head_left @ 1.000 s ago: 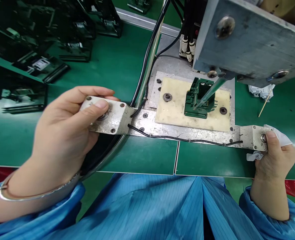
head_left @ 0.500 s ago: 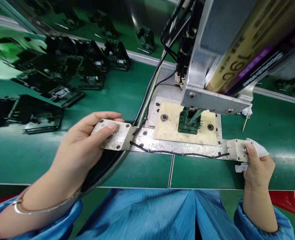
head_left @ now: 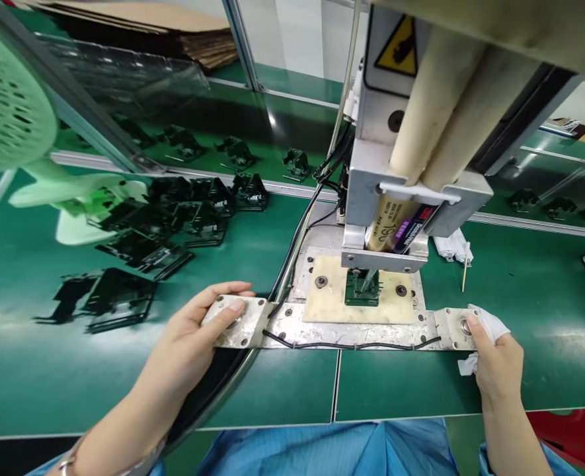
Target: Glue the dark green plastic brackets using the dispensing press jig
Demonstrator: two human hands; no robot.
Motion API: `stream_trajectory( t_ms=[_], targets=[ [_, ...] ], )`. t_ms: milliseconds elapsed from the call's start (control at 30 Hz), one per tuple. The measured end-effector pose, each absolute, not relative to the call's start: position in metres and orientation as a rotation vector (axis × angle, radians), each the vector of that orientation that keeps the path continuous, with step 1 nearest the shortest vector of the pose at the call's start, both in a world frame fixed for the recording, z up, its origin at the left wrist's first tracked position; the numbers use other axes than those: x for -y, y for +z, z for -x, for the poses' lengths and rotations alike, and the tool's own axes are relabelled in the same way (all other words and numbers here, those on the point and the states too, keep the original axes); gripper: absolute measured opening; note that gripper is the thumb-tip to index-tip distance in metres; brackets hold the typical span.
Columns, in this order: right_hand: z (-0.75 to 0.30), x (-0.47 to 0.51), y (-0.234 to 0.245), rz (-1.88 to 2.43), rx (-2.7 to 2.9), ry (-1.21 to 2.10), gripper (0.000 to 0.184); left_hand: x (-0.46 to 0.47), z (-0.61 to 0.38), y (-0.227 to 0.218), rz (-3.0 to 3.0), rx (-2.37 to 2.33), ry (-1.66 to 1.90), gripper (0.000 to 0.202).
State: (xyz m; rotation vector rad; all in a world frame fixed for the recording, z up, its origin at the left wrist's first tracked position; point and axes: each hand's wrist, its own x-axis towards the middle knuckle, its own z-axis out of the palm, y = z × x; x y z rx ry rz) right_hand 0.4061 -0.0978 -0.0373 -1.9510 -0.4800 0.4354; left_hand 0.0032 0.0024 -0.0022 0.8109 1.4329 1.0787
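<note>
My left hand [head_left: 195,337] is closed around the left metal button box [head_left: 252,320], its thumb lying over the button. At the other end of the metal base, my right hand [head_left: 503,363] grips the right button box [head_left: 453,328] with the thumb on the edge of its round button. A crumpled white tissue [head_left: 493,322] is caught in that hand. Between the boxes, a green plastic part [head_left: 356,291] sits on the cream fixture plate [head_left: 316,307]. A clear nozzle [head_left: 370,279] slants down to the part from the adhesive cartridge [head_left: 396,228] in the dispenser above.
Several black plastic parts [head_left: 118,301] lie at left near a green fan [head_left: 9,99]. More stand behind a metal rail [head_left: 292,192]. Black cables [head_left: 292,244] run beside the base. A wooden stick [head_left: 465,274] and white paper [head_left: 453,246] lie at right.
The view has tilted upward, bringing the fan, the cardboard stack and the upper dispenser into sight. Both hands keep their hold on the button boxes.
</note>
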Motion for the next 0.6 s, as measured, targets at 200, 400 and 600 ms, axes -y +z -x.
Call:
stream_trajectory(
  t_ms=[200,400,600],
  targets=[
    [-0.4074,0.0971,-0.0418,1.914,0.478,0.462,0.063,-0.0035,-0.0031,-0.0005,-0.804,-1.441,1.078,0.062],
    [-0.4104,0.0982,-0.0452,1.881,0.518,0.464,0.061,-0.0024,-0.008,0.0038,-0.789,-1.459,1.089,0.065],
    [-0.4115,0.0994,-0.0451,1.886,0.543,0.436,0.061,-0.0021,-0.01,0.0053,-0.801,-1.46,1.096,0.065]
  ],
)
